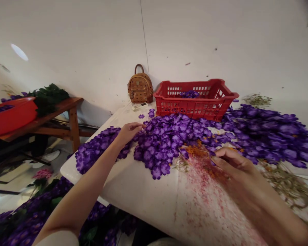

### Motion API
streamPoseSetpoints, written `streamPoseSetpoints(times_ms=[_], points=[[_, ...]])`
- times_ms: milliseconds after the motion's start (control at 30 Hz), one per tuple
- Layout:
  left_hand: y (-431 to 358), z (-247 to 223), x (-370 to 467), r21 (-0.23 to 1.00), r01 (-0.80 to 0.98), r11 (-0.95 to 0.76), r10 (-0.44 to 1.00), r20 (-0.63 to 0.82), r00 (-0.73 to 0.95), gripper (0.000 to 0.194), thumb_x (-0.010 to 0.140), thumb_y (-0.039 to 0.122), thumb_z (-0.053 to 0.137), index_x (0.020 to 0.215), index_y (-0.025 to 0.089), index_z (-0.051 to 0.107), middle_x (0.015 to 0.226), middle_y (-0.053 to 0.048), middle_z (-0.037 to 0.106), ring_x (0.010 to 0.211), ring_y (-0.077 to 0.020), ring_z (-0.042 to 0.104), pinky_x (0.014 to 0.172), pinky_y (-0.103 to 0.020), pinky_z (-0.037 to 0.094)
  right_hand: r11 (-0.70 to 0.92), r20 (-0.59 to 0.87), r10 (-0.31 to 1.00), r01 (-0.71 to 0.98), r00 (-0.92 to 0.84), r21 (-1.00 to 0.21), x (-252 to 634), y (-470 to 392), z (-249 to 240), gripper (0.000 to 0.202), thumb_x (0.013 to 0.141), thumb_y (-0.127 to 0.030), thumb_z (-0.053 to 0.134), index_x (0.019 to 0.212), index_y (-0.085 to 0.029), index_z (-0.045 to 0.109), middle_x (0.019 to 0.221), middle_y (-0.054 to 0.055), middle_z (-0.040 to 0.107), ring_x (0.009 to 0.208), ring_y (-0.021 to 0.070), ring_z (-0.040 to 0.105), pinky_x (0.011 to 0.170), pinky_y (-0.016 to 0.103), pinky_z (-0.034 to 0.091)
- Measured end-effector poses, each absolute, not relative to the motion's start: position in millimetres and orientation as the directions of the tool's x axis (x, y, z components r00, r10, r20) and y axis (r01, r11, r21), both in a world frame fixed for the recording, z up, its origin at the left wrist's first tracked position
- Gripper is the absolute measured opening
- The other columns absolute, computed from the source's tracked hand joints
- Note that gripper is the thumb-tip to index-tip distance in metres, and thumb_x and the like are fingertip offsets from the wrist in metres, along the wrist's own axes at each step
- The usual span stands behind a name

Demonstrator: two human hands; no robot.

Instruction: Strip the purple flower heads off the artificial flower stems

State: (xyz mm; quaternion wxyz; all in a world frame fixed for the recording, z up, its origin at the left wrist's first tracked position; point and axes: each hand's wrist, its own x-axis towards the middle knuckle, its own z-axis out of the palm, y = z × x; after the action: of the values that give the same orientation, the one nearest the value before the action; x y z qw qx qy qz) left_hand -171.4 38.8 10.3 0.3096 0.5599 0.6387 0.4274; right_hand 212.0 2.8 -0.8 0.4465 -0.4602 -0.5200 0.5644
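Loose purple fabric flowers [166, 136] lie in a broad pile across the middle of the table. My left hand [129, 132] reaches to the left edge of this pile, thumb and fingers pinched together; what is between the tips is too small to make out. A second patch of purple flowers [97, 147] spreads beneath and left of that wrist. On the right, my right hand [232, 160] pinches a small purple flower [212, 160] between thumb and forefinger, above the table. Just beyond it lie small orange flower centres [199, 151].
A red plastic crate [192, 106] with some purple flowers stands at the back, beside a brown backpack [140, 85] and a white remote [139, 107]. Thin stems [287, 184] lie at right. A red basin [12, 114] sits on a wooden bench [73, 119] at left.
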Motion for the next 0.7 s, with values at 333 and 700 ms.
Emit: streamPoseSetpoints(times_ms=[333,700], points=[[4,18,-159,0.723,0.689,0.05,0.993,0.035,-0.11,0.052,0.074,0.057,0.078,0.111,0.021,0.076,0.102,-0.008,0.076,0.081,-0.0207,0.064,0.071,-0.03,0.048,-0.053,-0.051,0.983,-0.007,-0.178,-0.999,214,5,-6,0.029,0.078,-0.052,0.081,0.079,-0.027,0.066,0.074,0.0,0.052,0.066,0.0191,0.049,0.059,0.033,0.041],[8,-6,-145,0.846,0.521,-0.114,0.99,0.138,-0.008,0.021,0.083,0.034,0.066,0.095,0.017,0.074,0.086,-0.005,0.075,0.073,-0.0162,0.066,0.067,-0.026,0.05,-0.042,-0.044,0.979,0.014,-0.197,-0.999,214,5,-4,0.03,0.081,-0.053,0.078,0.078,-0.026,0.064,0.068,-0.002,0.049,0.06,0.0158,0.043,0.056,0.03,0.037]])
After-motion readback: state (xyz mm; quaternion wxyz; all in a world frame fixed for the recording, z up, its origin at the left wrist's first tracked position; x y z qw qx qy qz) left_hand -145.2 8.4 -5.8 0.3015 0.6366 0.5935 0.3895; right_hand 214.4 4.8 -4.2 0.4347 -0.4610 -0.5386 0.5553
